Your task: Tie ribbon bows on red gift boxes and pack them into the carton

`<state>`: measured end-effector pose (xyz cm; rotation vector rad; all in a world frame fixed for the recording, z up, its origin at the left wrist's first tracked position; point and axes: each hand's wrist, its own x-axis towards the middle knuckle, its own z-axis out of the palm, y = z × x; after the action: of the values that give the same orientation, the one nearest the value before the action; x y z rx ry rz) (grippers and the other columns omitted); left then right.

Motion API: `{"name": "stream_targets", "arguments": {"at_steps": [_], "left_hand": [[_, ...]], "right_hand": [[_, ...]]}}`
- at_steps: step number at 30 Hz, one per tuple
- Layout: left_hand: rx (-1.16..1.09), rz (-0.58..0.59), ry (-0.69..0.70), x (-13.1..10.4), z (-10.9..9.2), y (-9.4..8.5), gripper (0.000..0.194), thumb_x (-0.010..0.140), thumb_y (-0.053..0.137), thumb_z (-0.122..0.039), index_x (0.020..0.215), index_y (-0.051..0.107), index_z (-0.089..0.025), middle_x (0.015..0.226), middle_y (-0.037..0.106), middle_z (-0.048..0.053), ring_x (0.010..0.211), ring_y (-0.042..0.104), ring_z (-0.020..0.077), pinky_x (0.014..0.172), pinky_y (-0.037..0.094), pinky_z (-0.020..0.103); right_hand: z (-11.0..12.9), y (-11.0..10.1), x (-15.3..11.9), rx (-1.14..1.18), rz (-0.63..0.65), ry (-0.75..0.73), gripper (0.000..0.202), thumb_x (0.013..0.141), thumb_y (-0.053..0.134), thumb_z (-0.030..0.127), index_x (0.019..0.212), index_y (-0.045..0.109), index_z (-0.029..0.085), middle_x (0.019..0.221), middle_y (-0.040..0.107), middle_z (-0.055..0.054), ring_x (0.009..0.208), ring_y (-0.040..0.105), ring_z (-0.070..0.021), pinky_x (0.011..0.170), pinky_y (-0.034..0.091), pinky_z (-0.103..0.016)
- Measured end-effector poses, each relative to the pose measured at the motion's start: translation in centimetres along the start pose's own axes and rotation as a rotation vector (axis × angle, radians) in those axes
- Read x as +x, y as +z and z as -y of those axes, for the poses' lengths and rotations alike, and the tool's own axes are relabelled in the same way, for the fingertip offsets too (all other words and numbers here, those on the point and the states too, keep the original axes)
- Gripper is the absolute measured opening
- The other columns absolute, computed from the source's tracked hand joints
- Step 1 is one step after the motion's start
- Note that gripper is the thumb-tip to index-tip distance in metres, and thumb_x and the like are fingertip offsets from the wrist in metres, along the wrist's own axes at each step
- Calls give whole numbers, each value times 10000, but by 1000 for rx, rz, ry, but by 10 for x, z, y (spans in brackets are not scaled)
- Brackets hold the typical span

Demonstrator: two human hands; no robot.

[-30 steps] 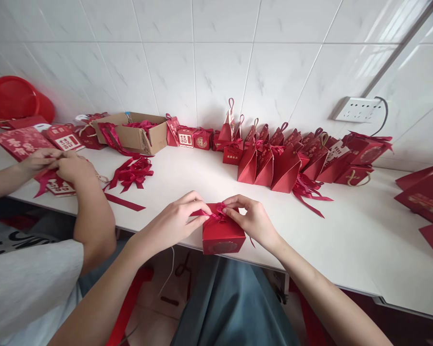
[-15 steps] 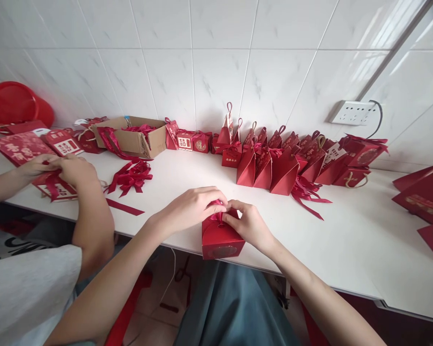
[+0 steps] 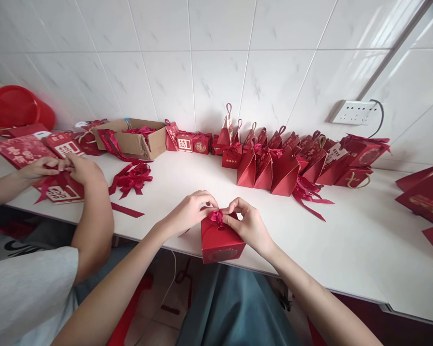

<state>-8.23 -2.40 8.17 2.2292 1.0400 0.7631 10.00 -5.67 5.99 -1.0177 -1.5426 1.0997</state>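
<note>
Characters reading 囍 are printed in red on the white label [image 3: 185, 145] of a small red cardboard box [image 3: 191, 135] by the wall. At the front edge of the smooth white surface [image 3: 303, 240], a faceted red cardboard gift box [image 3: 222, 240] with an oval panel [image 3: 222, 254] is placed below the fingers. Its looped, glossy crimson satin ribbon [image 3: 215, 217] is pinched by the left hand [image 3: 190, 212] and right hand [image 3: 250, 225], from opposite sides.

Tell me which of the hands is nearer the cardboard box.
Left. The left hand is in front and right of the cardboard box; the right hand is farther right, beyond the ribbon bow.
</note>
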Motion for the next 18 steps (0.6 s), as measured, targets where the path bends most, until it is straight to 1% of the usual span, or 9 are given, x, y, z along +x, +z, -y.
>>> {"name": "stream_targets", "arguments": {"at_steps": [5,8,11,13,16,18], "left_hand": [[103,-89,42,-18,-7,8,123,849,517,-244,814,624,-194,901,639,39,932,565,180,848,454,313],[111,-111,31,-27,-15,12,151,851,498,-228,823,644,-200,980,645,50,1001,560,188,914,444,330],[42,-103,-17,-31,-21,17,151,833,535,-263,877,667,-204,1076,636,54,1057,558,203,945,442,340],[-21,-137,-65,-32,-22,23,174,839,540,-304,868,674,-197,1097,631,58,1041,573,203,936,451,337],[-116,-214,-152,-31,-22,32,238,869,498,-329,831,682,-182,1071,632,66,1008,590,196,915,461,325],[-196,-233,-199,-29,-22,35,248,871,495,-334,855,686,-177,1067,631,70,1021,590,198,910,464,316]], "right_hand": [[0,0,-2,-33,6,-7,148,770,607,279,745,476,214,737,642,-8,678,615,-158,649,487,-291],[1,-1,-3,-87,-4,0,131,766,595,268,737,477,217,711,614,5,662,585,-153,607,467,-276],[1,0,-3,-146,-29,-8,115,759,587,261,726,487,215,698,580,14,646,544,-141,571,443,-253],[1,-1,-3,-170,-46,-19,111,759,587,261,725,493,213,697,566,18,637,523,-134,568,435,-248],[2,-2,-3,-182,-36,-44,103,783,579,266,736,507,209,723,576,12,667,535,-137,616,446,-259],[2,-5,-3,-176,0,-59,106,814,565,281,752,524,207,749,592,3,705,557,-144,664,456,-272]]}}
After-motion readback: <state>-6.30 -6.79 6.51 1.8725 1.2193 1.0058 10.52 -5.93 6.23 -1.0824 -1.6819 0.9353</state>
